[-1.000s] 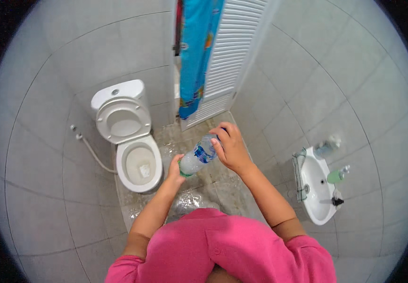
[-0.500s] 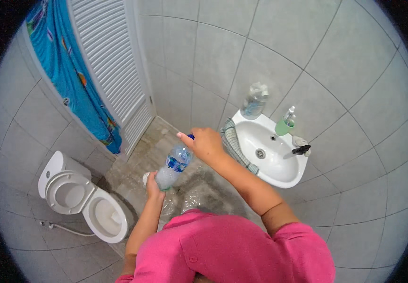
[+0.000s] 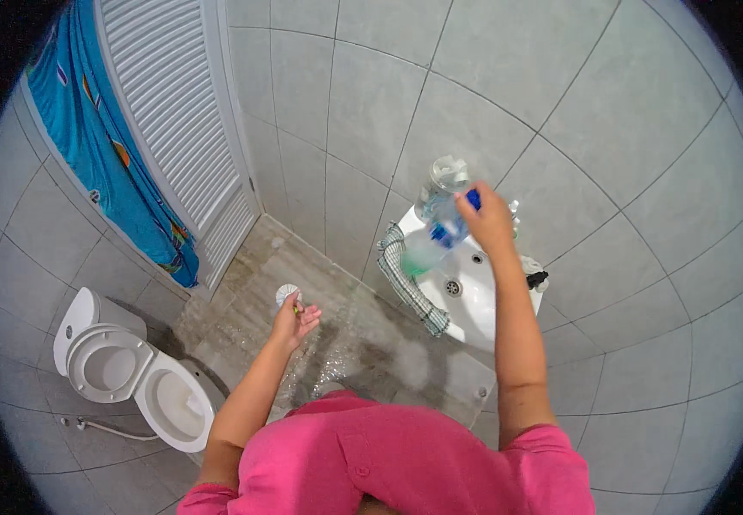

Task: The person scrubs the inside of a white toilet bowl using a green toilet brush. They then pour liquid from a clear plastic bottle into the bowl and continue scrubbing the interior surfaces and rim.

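Note:
My right hand (image 3: 486, 215) grips a clear plastic bottle (image 3: 442, 244) by its blue-capped top. The bottle hangs tilted over the left side of the white sink (image 3: 474, 322), its greenish base toward the checked cloth (image 3: 407, 281) on the rim. Over the wet floor, my left hand (image 3: 296, 324) is turned partly palm up, with some fingers loosely extended. At its thumb side is what looks like a white, round-headed brush (image 3: 286, 294) with a small green-yellow part; the grip on it is partly hidden.
Behind the bottle, a clear container (image 3: 447, 174) with a white top stands on the sink's back corner. A black tap handle (image 3: 536, 280) is at the right rim. A toilet (image 3: 174, 403) with raised lid stands left, near a louvred door (image 3: 174, 112) and blue curtain (image 3: 105, 146).
My right hand has carried the bottle right, from above the floor to over the sink. My left hand has let go of the bottle's base and turned partly palm up.

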`<control>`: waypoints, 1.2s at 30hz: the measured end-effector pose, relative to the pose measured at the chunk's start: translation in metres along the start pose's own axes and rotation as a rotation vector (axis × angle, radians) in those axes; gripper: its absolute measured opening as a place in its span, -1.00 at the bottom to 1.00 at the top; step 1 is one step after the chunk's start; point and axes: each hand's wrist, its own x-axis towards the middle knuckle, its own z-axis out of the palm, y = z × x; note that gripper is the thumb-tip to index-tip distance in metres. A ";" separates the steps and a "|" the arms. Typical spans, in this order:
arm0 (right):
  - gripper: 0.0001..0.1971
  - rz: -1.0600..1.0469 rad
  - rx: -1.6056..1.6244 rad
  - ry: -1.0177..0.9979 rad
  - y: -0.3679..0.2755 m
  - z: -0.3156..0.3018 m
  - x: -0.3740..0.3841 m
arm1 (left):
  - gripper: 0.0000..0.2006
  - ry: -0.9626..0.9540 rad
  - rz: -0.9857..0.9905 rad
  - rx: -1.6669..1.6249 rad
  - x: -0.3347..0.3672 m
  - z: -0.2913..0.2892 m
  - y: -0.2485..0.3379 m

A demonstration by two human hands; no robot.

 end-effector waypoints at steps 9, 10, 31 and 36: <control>-0.64 0.227 -0.446 0.047 0.113 0.029 0.076 | -0.78 -0.042 -0.118 0.191 -0.031 -0.035 0.009; -0.62 0.247 -0.460 0.027 0.116 0.032 0.080 | -0.79 -0.032 -0.123 0.217 -0.037 -0.041 0.009; -0.53 0.475 0.744 -1.899 -0.269 0.267 -0.261 | -0.86 0.121 0.341 0.188 -0.183 -0.220 0.004; -0.65 0.914 1.126 -2.138 -0.377 0.322 -0.352 | -0.86 0.351 0.726 0.283 -0.229 -0.273 -0.013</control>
